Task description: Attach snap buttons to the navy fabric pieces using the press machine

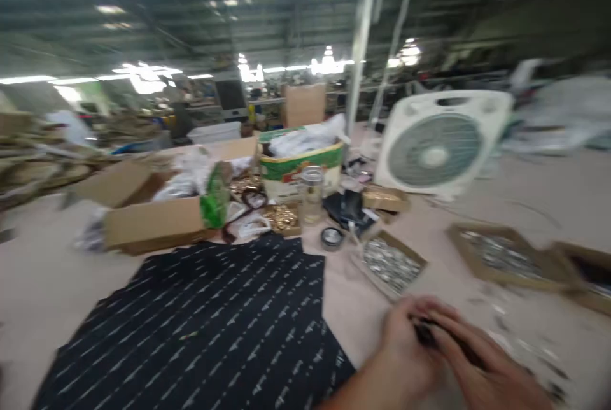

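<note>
My left hand (pixel 411 346) and my right hand (pixel 482 353) meet at the lower right, fingers curled together. Between them is a small dark piece (pixel 424 332), mostly covered and blurred, so I cannot make out its kind. Just beyond the hands sits a tray of small silvery metal parts (pixel 391 262). To their left a black sheet with slanted white print (pixel 205 327) lies flat on the table. Loose shiny bits (pixel 529 346) are scattered right of my right hand.
An open cardboard box (pixel 157 225) with white plastic stands at left. Behind are a green-and-yellow carton (pixel 300 165), a clear jar (pixel 312 197), a tape roll (pixel 331 238) and a white box fan (pixel 442 146). More cardboard trays (pixel 496 254) of metal parts lie at right.
</note>
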A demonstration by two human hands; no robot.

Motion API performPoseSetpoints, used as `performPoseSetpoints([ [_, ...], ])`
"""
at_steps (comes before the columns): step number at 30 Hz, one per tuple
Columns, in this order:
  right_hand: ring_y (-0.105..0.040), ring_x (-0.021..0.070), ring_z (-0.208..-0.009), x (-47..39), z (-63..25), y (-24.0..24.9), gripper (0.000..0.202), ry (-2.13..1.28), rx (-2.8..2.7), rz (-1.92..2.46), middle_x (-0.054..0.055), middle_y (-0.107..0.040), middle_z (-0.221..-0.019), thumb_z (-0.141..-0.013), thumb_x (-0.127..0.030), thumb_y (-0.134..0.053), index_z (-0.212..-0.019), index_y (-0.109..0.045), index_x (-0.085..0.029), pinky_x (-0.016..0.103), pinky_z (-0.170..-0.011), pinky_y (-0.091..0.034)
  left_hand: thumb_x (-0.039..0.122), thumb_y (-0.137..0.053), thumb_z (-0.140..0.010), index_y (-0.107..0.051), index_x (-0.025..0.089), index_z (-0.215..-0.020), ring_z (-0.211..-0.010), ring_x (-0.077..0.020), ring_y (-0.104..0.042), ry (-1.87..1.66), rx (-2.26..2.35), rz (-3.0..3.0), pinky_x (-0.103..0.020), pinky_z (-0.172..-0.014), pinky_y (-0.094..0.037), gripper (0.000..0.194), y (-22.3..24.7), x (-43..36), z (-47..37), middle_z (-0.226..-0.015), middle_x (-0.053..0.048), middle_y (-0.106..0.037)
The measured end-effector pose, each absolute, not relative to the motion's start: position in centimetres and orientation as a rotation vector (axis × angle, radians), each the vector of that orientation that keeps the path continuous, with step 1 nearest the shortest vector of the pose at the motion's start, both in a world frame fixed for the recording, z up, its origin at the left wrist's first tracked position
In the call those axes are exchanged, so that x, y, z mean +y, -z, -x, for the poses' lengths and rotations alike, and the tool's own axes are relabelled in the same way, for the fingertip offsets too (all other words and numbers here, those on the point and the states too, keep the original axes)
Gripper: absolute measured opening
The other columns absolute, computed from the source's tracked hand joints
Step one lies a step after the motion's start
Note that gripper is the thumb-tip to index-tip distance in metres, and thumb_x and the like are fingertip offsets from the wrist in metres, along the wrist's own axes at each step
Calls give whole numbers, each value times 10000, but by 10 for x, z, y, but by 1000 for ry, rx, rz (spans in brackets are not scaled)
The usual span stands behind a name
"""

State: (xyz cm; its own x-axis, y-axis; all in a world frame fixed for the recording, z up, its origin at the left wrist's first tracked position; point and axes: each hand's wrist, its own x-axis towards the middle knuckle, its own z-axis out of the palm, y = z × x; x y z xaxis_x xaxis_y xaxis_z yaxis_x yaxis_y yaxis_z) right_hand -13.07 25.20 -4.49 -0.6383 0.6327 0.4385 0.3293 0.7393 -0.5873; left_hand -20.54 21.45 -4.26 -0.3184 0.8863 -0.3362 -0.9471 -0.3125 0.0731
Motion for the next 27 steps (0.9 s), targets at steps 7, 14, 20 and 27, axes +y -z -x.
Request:
performPoseSetpoints([
  [7,-600,166,-641,257,63,-8,317,-1223,-1846,1190,34,-679,-710,-828,-464,-622,-889,-704,-164,284,-641,-486,206,-517,-902,-663,85,-906,-891,-236,-704,-1752,545,340,-361,-823,-583,189,37,205,210,-897,-140,-711],
  [14,-483,99,-517,302,10,19,303,-1437,-1640,1251,-22,-571,-571,-757,-424,-718,-818,-667,-131,231,-523,-379,199,-519,-914,-656,59,-956,-940,-263,-707,-1747,615,325,-398,-850,-602,200,33,197,205,-944,-160,-709],
  [20,-568,123,-570,323,16,15,166,-1200,-1998,1471,17,-682,-683,-727,-304,-686,-784,-703,-149,243,-558,-417,191,-520,-915,-655,48,-973,-958,-278,-705,-1744,646,329,-408,-839,-609,206,31,198,206,-961,-176,-704],
  [27,-611,144,-639,337,27,3,117,-895,-2359,1418,11,-709,-715,-777,-266,-633,-757,-700,-173,251,-621,-414,181,-499,-916,-664,65,-975,-971,-266,-703,-1751,652,342,-408,-844,-609,210,34,199,206,-963,-170,-704],
])
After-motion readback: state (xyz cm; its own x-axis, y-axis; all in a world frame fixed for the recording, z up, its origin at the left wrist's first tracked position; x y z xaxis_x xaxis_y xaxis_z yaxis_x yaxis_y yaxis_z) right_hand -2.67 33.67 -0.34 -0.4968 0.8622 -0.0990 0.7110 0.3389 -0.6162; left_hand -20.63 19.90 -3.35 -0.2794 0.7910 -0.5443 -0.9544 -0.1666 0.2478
